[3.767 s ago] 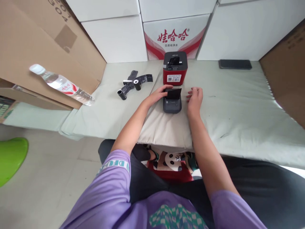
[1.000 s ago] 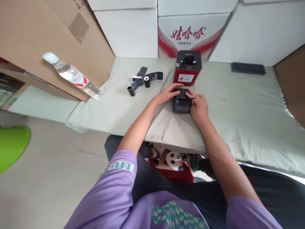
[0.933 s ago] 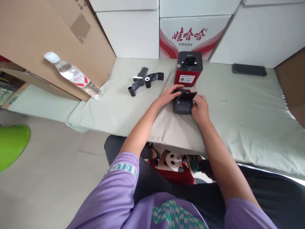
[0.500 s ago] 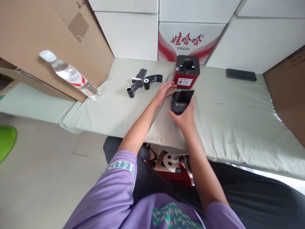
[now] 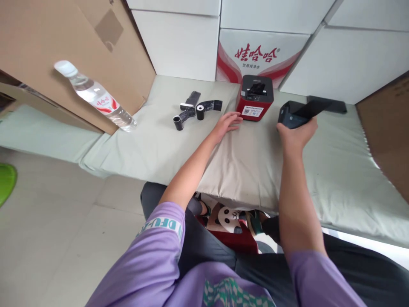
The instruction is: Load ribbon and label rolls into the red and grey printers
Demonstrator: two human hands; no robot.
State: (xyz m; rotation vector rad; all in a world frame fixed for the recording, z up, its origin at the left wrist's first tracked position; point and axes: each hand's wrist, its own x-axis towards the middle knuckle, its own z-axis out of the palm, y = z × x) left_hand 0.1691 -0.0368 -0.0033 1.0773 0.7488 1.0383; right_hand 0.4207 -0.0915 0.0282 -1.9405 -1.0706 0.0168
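My right hand is wrapped round a small black box-shaped printer, with a wide black strip sticking out of it to the right. It is at the right of the red printer, and I cannot tell whether it touches the cloth. My left hand rests with fingers stretched out, its fingertips at the lower left corner of a red printer with a black top. Left of that hand lie several black paper rolls, partly unwound on the cloth.
A phone lies at the back right, partly behind the black strip. A water bottle is at the left by a cardboard box. White cartons line the back of the pale cloth-covered bench.
My right hand has carried the black printer to the right, from in front of the red printer to beside it. My left hand has stayed nearly in place by the red printer.
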